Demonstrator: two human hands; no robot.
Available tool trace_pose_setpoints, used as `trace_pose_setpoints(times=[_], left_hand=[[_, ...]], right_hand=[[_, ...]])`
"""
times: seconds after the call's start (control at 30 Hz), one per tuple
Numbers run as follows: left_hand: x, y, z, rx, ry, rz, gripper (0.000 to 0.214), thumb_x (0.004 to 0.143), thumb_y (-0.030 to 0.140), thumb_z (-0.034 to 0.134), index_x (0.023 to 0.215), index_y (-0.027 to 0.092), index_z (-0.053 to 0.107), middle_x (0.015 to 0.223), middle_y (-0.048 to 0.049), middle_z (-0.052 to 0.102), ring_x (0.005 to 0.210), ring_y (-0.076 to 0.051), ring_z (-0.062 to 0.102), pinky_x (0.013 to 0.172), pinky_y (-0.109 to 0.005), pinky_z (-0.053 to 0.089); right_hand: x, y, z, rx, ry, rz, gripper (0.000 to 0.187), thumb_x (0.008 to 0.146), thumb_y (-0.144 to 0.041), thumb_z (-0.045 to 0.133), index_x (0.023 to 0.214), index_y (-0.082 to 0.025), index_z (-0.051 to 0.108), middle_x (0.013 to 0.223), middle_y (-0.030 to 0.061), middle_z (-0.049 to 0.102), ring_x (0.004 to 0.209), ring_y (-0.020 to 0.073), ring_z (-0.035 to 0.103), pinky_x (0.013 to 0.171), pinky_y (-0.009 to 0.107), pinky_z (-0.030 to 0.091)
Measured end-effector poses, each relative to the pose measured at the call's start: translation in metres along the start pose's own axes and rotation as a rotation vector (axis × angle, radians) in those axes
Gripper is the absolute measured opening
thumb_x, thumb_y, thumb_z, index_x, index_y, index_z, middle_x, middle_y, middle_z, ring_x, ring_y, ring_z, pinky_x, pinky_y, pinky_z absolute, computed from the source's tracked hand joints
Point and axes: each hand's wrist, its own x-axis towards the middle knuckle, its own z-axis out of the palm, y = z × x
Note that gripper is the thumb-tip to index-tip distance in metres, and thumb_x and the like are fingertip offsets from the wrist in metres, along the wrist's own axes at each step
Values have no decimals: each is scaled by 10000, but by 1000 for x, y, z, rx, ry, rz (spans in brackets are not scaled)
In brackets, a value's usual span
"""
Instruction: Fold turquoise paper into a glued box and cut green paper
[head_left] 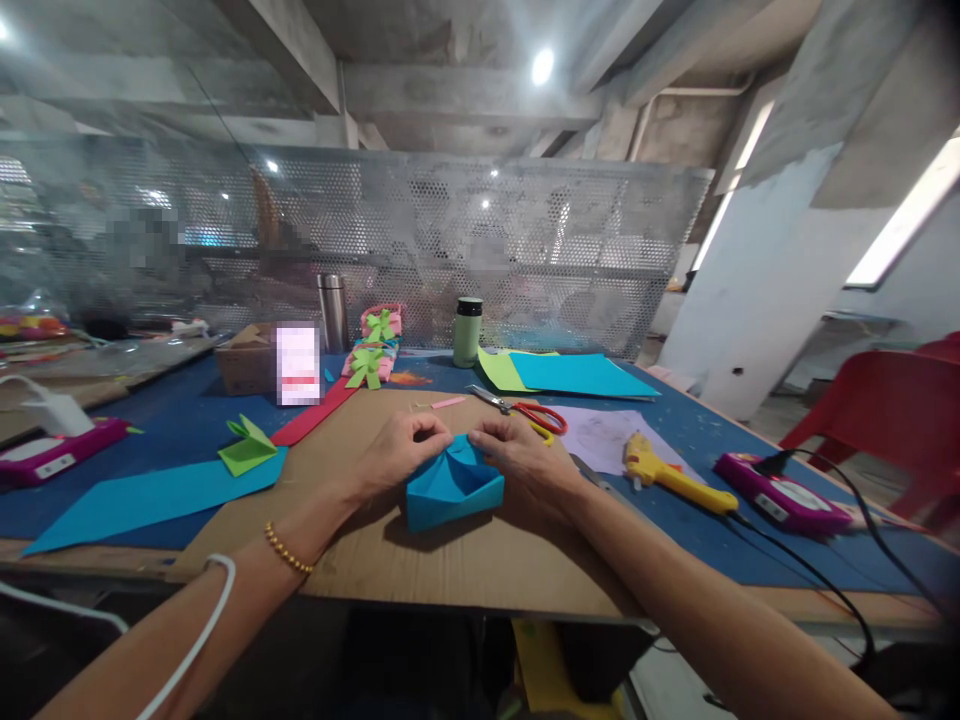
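A folded blue paper box (454, 495) is held just above a brown cardboard sheet (352, 560), its open side facing up. My left hand (401, 450) pinches the far left edge of the box between thumb and fingers. On the far right edge, my right hand (521, 455) grips it in the same way. Both hands are closed on the paper. Right behind my right hand lie scissors with red handles (541, 415), and a yellow handle shows beneath them. A dark blade-like tool (589, 472) is partly hidden by my right wrist.
To the right are a yellow glue gun (679, 480) with a black cable and a purple power strip (780, 495). Blue paper (165, 495) and a green folded piece (249, 448) lie left. A green bottle (467, 335) and decorated pink boxes (371, 360) stand behind.
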Motion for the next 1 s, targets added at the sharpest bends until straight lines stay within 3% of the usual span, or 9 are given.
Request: trace_pose_setpoints(times=[0.2, 0.37, 0.47, 0.6, 0.67, 0.87, 1.0], left_hand=[[1, -1, 2, 14, -3, 3, 273, 813, 389, 607, 716, 148, 690, 721, -35, 655, 690, -153, 551, 630, -264, 414], [0, 1, 3, 2, -39, 36, 284, 820, 404, 609, 707, 152, 677, 708, -28, 631, 694, -151, 536, 629, -258, 402], [-2, 1, 1, -163, -10, -59, 349, 853, 481, 591, 731, 160, 652, 690, -10, 592, 634, -128, 498, 565, -240, 374], [-3, 2, -4, -352, 124, -256, 434, 890, 566, 527, 820, 157, 653, 659, -7, 578, 572, -123, 507, 525, -242, 382], [-4, 6, -5, -377, 150, -301, 495, 870, 625, 531, 765, 153, 632, 608, -6, 558, 538, -125, 504, 511, -250, 390], [-7, 13, -2, -399, 55, -293, 467, 726, 560, 746, 617, 167, 518, 564, 39, 448, 506, -84, 421, 479, -227, 321], [-4, 2, -1, -383, 78, -238, 424, 731, 520, 736, 638, 161, 531, 589, 40, 452, 526, -78, 401, 491, -222, 315]], right_hand=[[0, -5, 4, 53, -12, 13, 443, 810, -596, 622, 674, -187, 520, 630, -30, 458, 593, 108, 400, 538, 247, 308], [4, -2, 6, 22, -29, 5, 480, 726, -602, 708, 607, -189, 495, 585, -39, 438, 561, 98, 371, 496, 238, 275], [2, -6, 2, 62, 12, -29, 432, 728, -562, 718, 638, -177, 545, 611, -26, 489, 584, 105, 409, 529, 243, 326], [-1, -11, -4, 35, 81, -67, 394, 745, -531, 704, 657, -173, 565, 622, -20, 503, 599, 112, 426, 549, 251, 343], [0, -11, -6, 10, 87, -71, 380, 752, -518, 692, 655, -174, 565, 618, -21, 500, 596, 113, 421, 551, 255, 341], [2, -11, -7, -116, 118, -133, 360, 791, -495, 650, 648, -176, 558, 632, -14, 501, 610, 120, 422, 561, 267, 335], [2, -10, -7, -91, 101, -103, 374, 782, -505, 659, 640, -179, 544, 619, -19, 490, 602, 115, 412, 558, 262, 330]])
